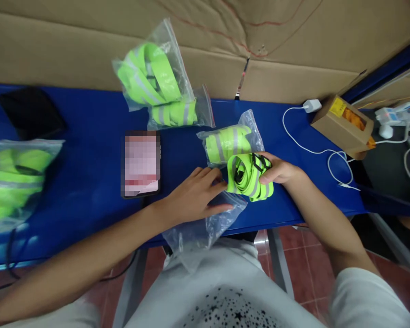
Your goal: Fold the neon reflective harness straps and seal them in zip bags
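My right hand [282, 171] grips a rolled neon-yellow reflective strap [249, 180] with grey stripes and black buckles, its thumb lying across the roll. To the left, my left hand [203, 193] has its thumb and fingers apart over a clear plastic bag [222, 223], with the fingertips close to the roll. Part of that bag lies under the hand, and the rest hangs past the table's front edge. Just behind the roll is a bagged reflective strap [228, 143]. A phone [141, 164] with a blurred-out screen lies left of my left hand.
Two bagged straps [148, 75] lie at the back of the blue table [95, 159], against cardboard [82, 50]. Another bagged strap [17, 177] and a black item [32, 111] are at left. On the right are a white cable [304, 143] and a cardboard box [341, 125] with orange contents.
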Available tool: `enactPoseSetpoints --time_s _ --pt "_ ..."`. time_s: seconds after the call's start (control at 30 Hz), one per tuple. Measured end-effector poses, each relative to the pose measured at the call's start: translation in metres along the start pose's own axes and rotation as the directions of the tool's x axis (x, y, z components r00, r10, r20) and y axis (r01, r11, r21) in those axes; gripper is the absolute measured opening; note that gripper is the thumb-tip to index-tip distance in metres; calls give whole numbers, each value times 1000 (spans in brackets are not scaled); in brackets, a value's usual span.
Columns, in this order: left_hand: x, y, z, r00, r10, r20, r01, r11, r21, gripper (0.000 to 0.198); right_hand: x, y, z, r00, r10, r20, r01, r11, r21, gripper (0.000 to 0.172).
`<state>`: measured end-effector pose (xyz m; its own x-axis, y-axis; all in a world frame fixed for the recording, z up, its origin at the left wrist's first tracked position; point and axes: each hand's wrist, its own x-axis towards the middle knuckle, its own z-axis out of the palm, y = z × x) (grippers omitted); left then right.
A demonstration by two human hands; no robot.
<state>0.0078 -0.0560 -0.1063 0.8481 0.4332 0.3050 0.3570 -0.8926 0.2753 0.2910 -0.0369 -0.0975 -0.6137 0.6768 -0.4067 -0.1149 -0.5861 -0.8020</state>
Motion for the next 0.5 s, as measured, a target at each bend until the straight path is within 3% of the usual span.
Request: enactPoseSetpoints --time_s 0.23,0.43,0.5 --pt "-1 3 1 974 -139 -180 106 978 -179 37 3 -12 16 998 -49 -36 32 926 -377 55" --pt "-3 6 5 961 -232 -153 189 949 -251 37 -3 -15 30 993 -42 -112 -29 825 -565 51" --pt "-3 6 6 965 -230 -126 195 950 -245 46 -4 -14 32 993 -45 -108 -30 795 -606 54"
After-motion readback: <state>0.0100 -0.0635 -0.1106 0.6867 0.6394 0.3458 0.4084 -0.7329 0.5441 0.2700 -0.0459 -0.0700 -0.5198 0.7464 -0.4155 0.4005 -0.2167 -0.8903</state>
